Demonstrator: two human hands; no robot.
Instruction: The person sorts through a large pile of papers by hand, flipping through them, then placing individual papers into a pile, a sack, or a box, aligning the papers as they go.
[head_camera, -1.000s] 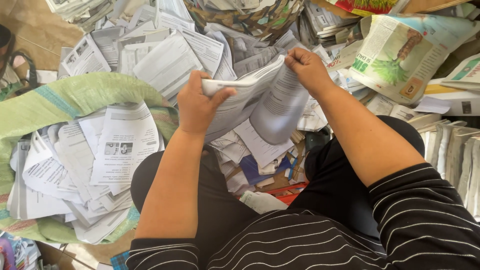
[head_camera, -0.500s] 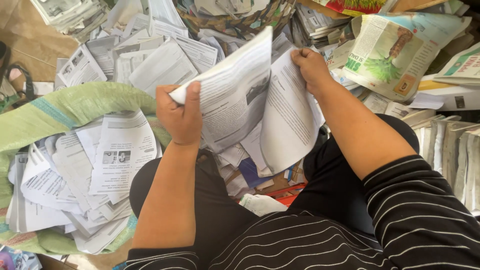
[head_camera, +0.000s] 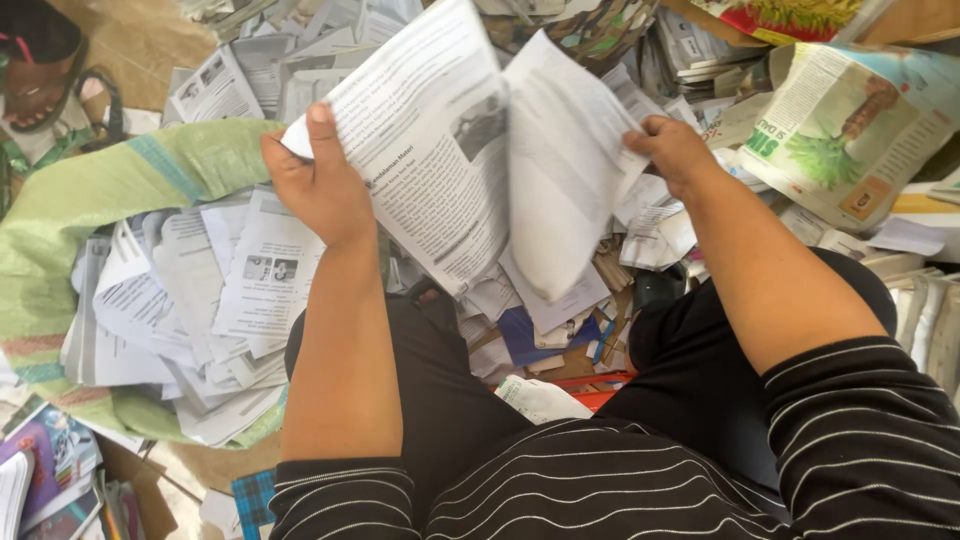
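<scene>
Here, in the head view, I see both hands raised over the lap with printed paper spread between them. The left hand (head_camera: 318, 185) has its grip closed on the left edge of a printed sheet (head_camera: 420, 140), thumb on the near face, fingers hidden behind it. That sheet tilts up and away from me, its long axis running from the left hand toward the upper right. The right hand (head_camera: 672, 150) pinches the right edge of a second, paler sheet (head_camera: 560, 170), which hangs down from that grip and curls at its lower end. The two sheets meet along a near-vertical line between the hands, so each hand is nearest its own leaf; whether they are joined there I cannot tell. Below the left hand, on the floor, a green woven sack (head_camera: 110, 190) lies open with loose pages (head_camera: 200, 300) piled on it, nearer the left hand than the right. More paper litters the floor beyond.
</scene>
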